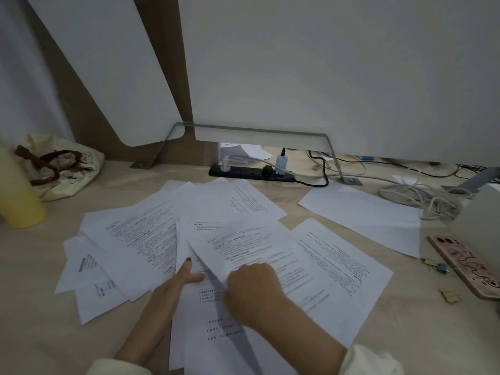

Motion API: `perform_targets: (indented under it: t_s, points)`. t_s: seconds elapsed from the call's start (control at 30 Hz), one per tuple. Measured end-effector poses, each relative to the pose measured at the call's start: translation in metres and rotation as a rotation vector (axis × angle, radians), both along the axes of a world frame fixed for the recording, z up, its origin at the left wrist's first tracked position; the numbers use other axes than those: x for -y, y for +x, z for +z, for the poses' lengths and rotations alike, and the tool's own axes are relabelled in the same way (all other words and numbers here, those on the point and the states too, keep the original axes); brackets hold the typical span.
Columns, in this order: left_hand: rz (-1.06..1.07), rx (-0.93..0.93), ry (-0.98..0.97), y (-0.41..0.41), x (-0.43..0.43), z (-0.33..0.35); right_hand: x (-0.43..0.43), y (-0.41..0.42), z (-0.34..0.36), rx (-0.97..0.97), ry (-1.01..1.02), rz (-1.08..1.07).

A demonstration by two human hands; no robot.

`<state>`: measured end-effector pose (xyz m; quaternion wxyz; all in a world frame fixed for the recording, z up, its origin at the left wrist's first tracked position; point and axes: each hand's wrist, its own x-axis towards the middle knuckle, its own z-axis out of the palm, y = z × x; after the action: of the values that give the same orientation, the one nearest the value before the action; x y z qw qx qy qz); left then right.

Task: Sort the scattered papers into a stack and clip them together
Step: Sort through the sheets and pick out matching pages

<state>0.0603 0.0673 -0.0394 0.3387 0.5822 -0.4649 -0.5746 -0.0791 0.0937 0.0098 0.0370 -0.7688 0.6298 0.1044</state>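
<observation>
Now pressing the scattered papers [135, 239] onto the bench [40, 320] with straight-fingered left hand [176, 282], gripping the raised edge of one sheet [238, 247] with curled right hand [251, 288]

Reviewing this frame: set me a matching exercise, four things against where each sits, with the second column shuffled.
Things
1. yellow cup
2. power strip
3. phone
4. right hand

Places
A. right edge of the desk, next to small clips
B. on the papers, gripping a lifted sheet
C. far left, beside the cloth bag
D. at the back, below the partition

Pairs: 1-C, 2-D, 3-A, 4-B
</observation>
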Motion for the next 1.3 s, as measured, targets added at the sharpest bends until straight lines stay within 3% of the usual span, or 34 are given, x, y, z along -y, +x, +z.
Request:
perform_targets:
  t_s: [0.1, 0.23, 0.33, 0.47, 0.6, 0.83, 1.07, 1.17, 1.3]
  points:
    - [0.052, -0.022, 0.014, -0.003, 0.002, 0.000, -0.002, 0.029, -0.010, 0.140, 0.049, 0.036]
    - [0.011, 0.071, -0.110, 0.000, -0.003, -0.009, -0.010, 0.029, -0.002, 0.414, 0.172, 0.038]
    - [-0.005, 0.022, -0.094, 0.003, -0.002, -0.014, 0.005, -0.034, 0.001, 0.639, 0.059, -0.234]
    - [-0.001, -0.003, -0.087, 0.005, -0.001, -0.016, 0.011, -0.158, -0.011, 0.553, -0.231, -0.721]
    - [-0.001, 0.034, -0.112, 0.003, 0.004, -0.017, -0.004, -0.222, -0.028, 0.410, -0.125, -0.964]
    - [0.034, 0.023, -0.137, 0.003, -0.001, -0.016, -0.006, -0.236, -0.037, 0.346, -0.067, -0.957]
    - [0.020, 0.033, -0.185, 0.000, 0.000, -0.013, -0.003, -0.240, -0.043, 0.504, -0.060, -0.916]
    - [-0.030, 0.064, -0.221, 0.001, 0.000, -0.013, -0.006, -0.232, -0.029, 0.518, -0.247, -0.832]
    - [-0.046, 0.107, -0.191, 0.004, 0.001, -0.016, -0.013, -0.220, 0.012, 0.763, -0.729, -0.807]
